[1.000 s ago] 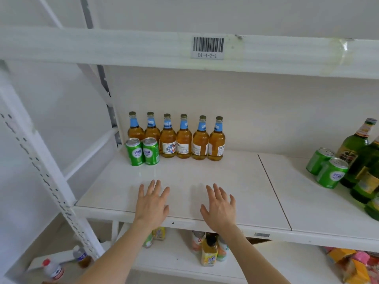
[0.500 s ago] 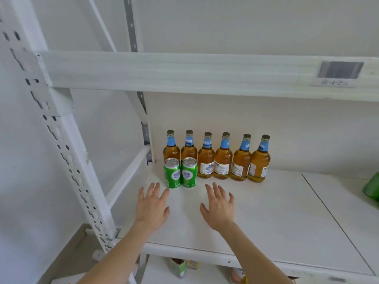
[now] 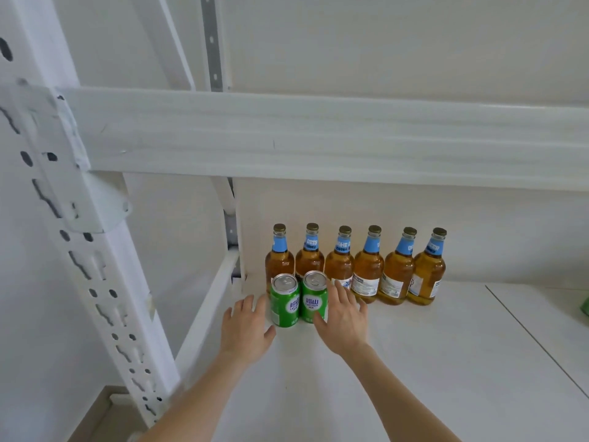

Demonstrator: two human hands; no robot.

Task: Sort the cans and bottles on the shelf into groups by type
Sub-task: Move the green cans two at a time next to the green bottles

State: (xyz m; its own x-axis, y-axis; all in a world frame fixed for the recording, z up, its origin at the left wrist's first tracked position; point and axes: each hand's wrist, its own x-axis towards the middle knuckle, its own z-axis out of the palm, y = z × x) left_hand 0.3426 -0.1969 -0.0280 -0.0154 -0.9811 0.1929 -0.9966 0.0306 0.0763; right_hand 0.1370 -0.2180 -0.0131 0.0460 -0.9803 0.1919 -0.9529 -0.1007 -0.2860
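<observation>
Two green cans stand side by side on the white shelf (image 3: 414, 362), the left can (image 3: 284, 301) and the right can (image 3: 314, 298). Behind them several amber bottles (image 3: 369, 269) with blue neck labels line the back wall. My left hand (image 3: 245, 330) sits just left of the left can with fingers spread and straight. My right hand (image 3: 342, 317) reaches beside the right can, its thumb at the can's front; its fingers are straight. Neither hand holds anything.
A white perforated upright (image 3: 79, 250) rises at the left. A thick shelf beam (image 3: 318, 138) crosses overhead. A side rail (image 3: 207, 311) borders the shelf's left end. A sliver of something green (image 3: 585, 306) shows at the far right edge.
Both hands have moved forward to flank the two green cans. The view has swung left, so the green bottles and cans at the right have left the picture.
</observation>
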